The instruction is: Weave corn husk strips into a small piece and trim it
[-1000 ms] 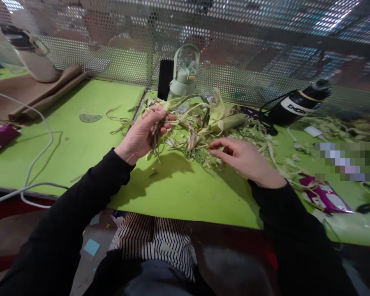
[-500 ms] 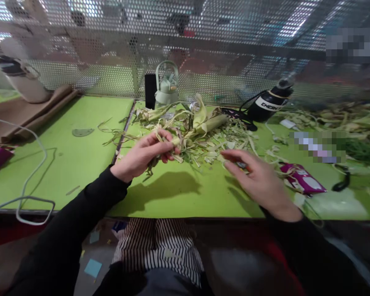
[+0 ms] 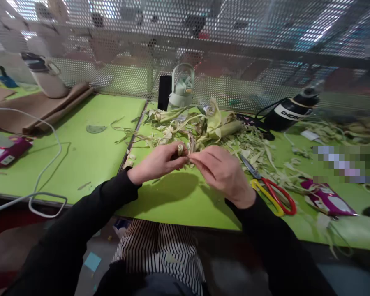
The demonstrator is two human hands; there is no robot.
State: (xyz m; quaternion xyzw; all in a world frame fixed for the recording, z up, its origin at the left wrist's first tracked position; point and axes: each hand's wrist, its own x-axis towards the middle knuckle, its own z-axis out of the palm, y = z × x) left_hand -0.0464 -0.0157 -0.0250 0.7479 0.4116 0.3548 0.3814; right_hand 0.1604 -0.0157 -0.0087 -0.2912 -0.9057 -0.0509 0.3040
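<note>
2 hands (image 3: 158, 162), 1 husk piece (image 3: 180, 149)

The left hand (image 3: 158, 163) partly hides a pale husk piece (image 3: 180, 149); whether the right hand (image 3: 223, 172) grips it cannot be told. Pixelation masks an item (image 3: 342, 163) at far right. The left edge cuts off a white cable (image 3: 53, 130). Shapes (image 3: 195, 24) behind the perforated screen (image 3: 249, 84) are blurred.

Single head-worn view, facing forward and down from above the striped lap (image 3: 160, 242), left hand (image 3: 162, 161) and right hand (image 3: 223, 172) close, perforated screen (image 3: 126, 47) farther off.
</note>
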